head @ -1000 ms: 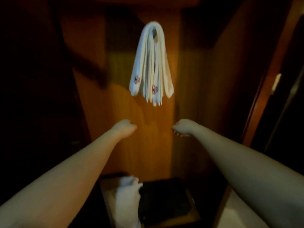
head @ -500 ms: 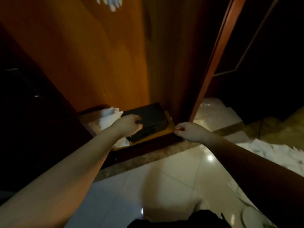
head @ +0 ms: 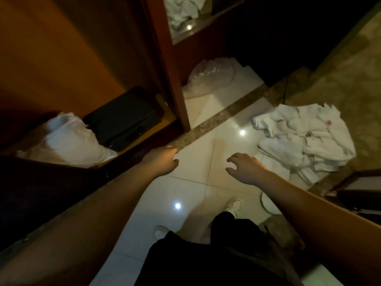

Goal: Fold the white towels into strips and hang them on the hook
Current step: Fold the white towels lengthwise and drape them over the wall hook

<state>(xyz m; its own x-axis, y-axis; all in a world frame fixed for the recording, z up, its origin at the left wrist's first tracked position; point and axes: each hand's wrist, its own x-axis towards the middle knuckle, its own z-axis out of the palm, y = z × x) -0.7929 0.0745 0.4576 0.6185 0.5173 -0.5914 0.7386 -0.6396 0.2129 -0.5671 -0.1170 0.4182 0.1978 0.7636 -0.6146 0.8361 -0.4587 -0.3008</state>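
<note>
Both hands empty: left hand (head: 161, 162) loosely curled, right hand (head: 244, 167) spread.

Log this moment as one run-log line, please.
phase: reaching for next towel | left hand: empty | right hand: empty, beside towel pile | pile: crumpled on floor

We see the glossy tiled floor (head: 191, 190) bearing a heap of white towels (head: 305, 139) and a crumpled plastic bag (head: 210, 78).
</note>
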